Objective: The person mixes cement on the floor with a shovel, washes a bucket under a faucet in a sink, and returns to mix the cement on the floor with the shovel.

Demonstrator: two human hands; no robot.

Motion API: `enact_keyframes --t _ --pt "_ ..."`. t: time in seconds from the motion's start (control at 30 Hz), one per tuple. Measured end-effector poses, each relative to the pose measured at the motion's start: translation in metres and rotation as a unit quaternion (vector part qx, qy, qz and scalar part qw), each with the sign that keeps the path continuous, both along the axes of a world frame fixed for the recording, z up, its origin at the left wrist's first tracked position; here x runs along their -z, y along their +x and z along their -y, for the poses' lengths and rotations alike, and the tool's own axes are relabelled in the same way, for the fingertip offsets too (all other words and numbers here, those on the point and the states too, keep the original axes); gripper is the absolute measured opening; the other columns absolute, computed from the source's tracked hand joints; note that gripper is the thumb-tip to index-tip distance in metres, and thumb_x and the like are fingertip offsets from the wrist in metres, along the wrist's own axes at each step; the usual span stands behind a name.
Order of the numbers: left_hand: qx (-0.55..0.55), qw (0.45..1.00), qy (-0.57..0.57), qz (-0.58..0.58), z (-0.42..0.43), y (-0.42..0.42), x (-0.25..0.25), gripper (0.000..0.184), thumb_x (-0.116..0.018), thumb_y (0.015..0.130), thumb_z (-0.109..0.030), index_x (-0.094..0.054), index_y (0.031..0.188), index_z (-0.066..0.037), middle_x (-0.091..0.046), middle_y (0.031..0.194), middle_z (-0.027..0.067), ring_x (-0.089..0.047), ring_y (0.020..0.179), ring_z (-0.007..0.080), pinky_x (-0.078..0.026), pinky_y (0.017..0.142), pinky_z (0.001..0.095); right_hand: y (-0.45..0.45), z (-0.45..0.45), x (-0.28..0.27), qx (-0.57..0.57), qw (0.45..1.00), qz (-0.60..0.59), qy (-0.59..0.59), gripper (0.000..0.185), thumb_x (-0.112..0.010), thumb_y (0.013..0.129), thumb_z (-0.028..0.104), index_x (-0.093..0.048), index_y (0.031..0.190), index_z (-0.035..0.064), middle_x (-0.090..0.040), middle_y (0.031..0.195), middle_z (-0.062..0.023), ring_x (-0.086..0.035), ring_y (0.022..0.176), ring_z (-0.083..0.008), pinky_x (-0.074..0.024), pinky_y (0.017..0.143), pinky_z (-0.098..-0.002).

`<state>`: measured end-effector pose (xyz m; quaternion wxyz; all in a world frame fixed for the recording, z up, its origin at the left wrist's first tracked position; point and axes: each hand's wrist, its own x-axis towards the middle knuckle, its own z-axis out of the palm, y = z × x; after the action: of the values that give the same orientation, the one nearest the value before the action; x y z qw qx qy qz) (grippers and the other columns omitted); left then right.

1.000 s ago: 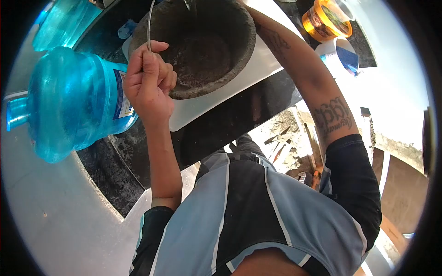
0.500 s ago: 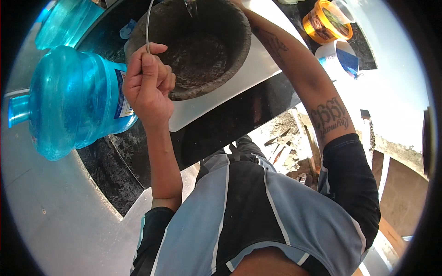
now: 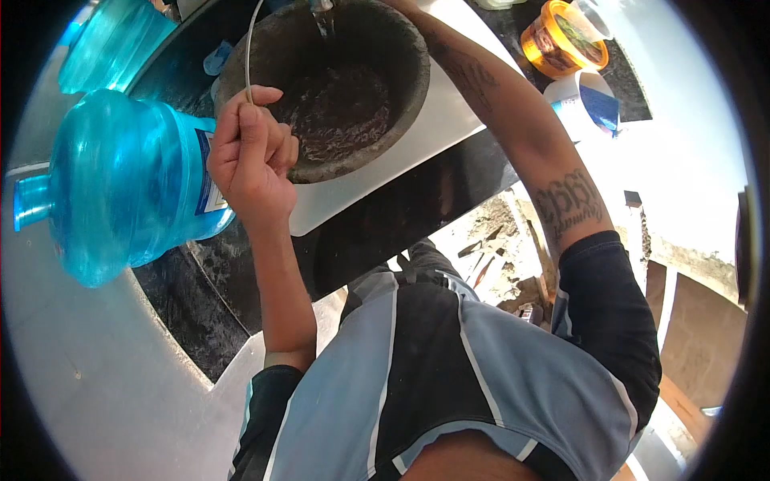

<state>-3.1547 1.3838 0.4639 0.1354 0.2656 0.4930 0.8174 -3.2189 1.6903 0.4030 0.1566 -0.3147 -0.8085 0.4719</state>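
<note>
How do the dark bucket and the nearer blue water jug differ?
The bucket is opaque and grimy; the water jug is translucent blue. The bucket is mouth-up under a stream of water; the water jug lies on its side. The bucket's wire handle is in the left hand; the water jug carries a label. Both are round-bodied containers.

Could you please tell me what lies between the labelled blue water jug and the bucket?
In the head view, the left hand, gripping the wire handle, appears between the labelled blue water jug and the bucket.
</note>
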Motion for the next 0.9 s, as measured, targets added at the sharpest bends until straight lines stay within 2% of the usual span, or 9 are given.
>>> enact_keyframes --t 0.17,0.23,0.27,0.37,0.5,0.53,0.67,0.73,0.9 --pt "0.004 1.0 0.004 0.021 0.001 0.004 -0.006 0.024 -0.047 0.097 -0.018 -0.055 0.103 0.004 -0.026 0.056 -0.0047 -0.019 0.044 0.0024 -0.016 0.04 0.0209 -0.056 -0.019 0.012 -0.008 0.992 -0.056 0.115 0.023 -0.065 0.079 0.02 -0.07 0.077 -0.002 -0.067 0.075 -0.0184 -0.067 0.075 -0.0278 -0.0511 0.069 -0.0392" --pt "0.009 1.0 0.007 0.012 0.004 0.005 -0.006 0.024 -0.047 0.098 -0.018 -0.055 0.103 0.004 -0.026 0.055 -0.0049 -0.019 0.043 0.0025 -0.017 0.04 0.0209 -0.084 -0.028 0.02 0.026 0.961 -0.012 0.276 0.029 -0.069 0.077 0.027 -0.069 0.069 -0.0008 -0.066 0.067 -0.0172 -0.068 0.07 -0.0241 -0.053 0.065 -0.0369" --pt "0.004 1.0 0.004 -0.003 0.006 0.006 -0.007 0.024 -0.047 0.098 -0.018 -0.055 0.103 0.004 -0.026 0.056 -0.005 -0.019 0.043 0.0027 -0.017 0.04 0.0209 -0.085 -0.034 0.016 -0.091 0.981 0.042 0.167 0.032 -0.067 0.078 0.032 -0.069 0.066 0.002 -0.064 0.061 -0.0159 -0.068 0.063 -0.0226 -0.0536 0.061 -0.0343" --pt "-0.005 1.0 -0.02 0.02 0.011 0.009 -0.016 0.024 -0.047 0.098 -0.018 -0.055 0.103 0.004 -0.026 0.056 -0.0053 -0.019 0.043 0.0023 -0.017 0.039 0.0208 -0.093 -0.033 0.023 -0.044 0.97 0.035 0.238 0.035 -0.065 0.079 0.036 -0.069 0.063 0.006 -0.064 0.057 -0.0114 -0.067 0.057 -0.0224 -0.0532 0.056 -0.0316" --pt "-0.004 0.999 -0.037 0.01 0.02 0.01 -0.028 0.024 -0.048 0.097 -0.018 -0.055 0.103 0.004 -0.026 0.056 -0.0054 -0.019 0.044 0.0021 -0.017 0.039 0.0207 -0.086 -0.033 0.014 -0.061 0.891 0.125 0.433 0.037 -0.062 0.083 0.041 -0.07 0.067 0.0088 -0.067 0.067 -0.0102 -0.068 0.066 -0.024 -0.0527 0.059 -0.0343" --pt "-0.008 0.998 -0.052 0.018 0.022 0.011 -0.033 0.024 -0.048 0.097 -0.018 -0.055 0.103 0.004 -0.026 0.056 -0.0054 -0.019 0.044 0.0021 -0.017 0.039 0.0207 -0.065 -0.034 0.01 -0.029 0.96 -0.04 0.277 0.044 -0.06 0.083 0.049 -0.071 0.073 0.0074 -0.068 0.073 -0.0131 -0.068 0.072 -0.0254 -0.0527 0.064 -0.0373" --pt "0.022 0.997 -0.063 0.034 0.034 0.013 -0.047 0.023 -0.05 0.096 -0.018 -0.056 0.103 0.003 -0.026 0.056 -0.0055 -0.019 0.044 0.002 -0.017 0.039 0.0202 0.011 -0.031 -0.021 0.003 0.985 -0.106 0.138 0.056 -0.06 0.077 0.06 -0.072 0.085 0.0058 -0.069 0.075 -0.0147 -0.068 0.072 -0.0253 -0.0531 0.067 -0.0379" --pt "0.03 0.997 -0.057 0.031 0.039 0.014 -0.052 0.023 -0.05 0.096 -0.018 -0.056 0.104 0.002 -0.026 0.057 -0.0055 -0.019 0.045 0.0018 -0.016 0.039 0.02 0.07 -0.031 -0.033 -0.003 0.995 -0.097 0.028 0.033 -0.06 0.09 0.029 -0.065 0.097 -0.0028 -0.069 0.088 -0.0107 -0.066 0.075 -0.0157 -0.0531 0.065 -0.0303" --pt "0.013 0.995 -0.098 -0.011 0.056 0.019 -0.061 0.027 -0.052 0.089 -0.014 -0.056 0.107 0.005 -0.029 0.059 -0.0062 -0.019 0.046 0.0015 -0.015 0.039 0.0186 0.26 0.017 -0.015 0.208 0.953 -0.217 -0.041 0.033 -0.064 0.087 0.03 -0.068 0.093 -0.0018 -0.069 0.075 -0.0088 -0.069 0.07 -0.0128 -0.0553 0.064 -0.024"
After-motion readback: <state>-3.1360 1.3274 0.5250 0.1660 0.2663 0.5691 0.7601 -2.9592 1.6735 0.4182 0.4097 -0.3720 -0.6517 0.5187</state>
